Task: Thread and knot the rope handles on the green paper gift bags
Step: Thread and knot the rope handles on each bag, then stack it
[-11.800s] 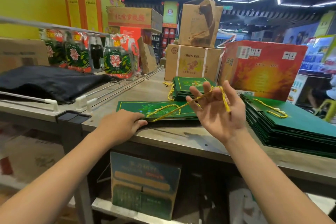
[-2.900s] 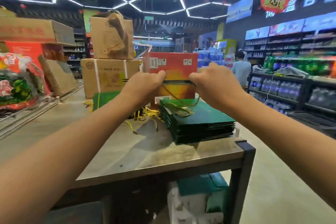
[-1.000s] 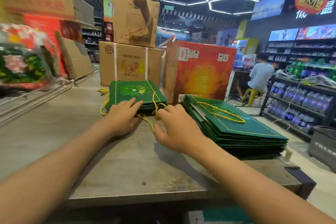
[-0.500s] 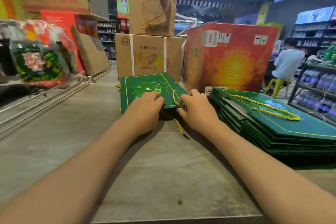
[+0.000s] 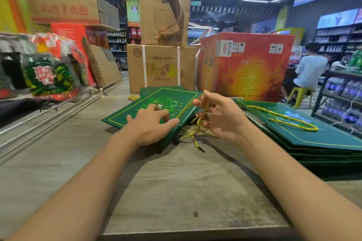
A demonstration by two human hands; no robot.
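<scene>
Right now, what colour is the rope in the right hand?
Yellow twisted rope, head view.

Two bare forearms, left hand [image 5: 150,123] and right hand [image 5: 221,117] ungloved; no sleeve, watch or ring visible, though small rings could perhaps escape notice nearer the blurred fingertips.

The top green bag [image 5: 156,106] now lies skewed on its pile; the right hand [image 5: 221,116] lifts off it, pinching the yellow rope [image 5: 199,121].
</scene>
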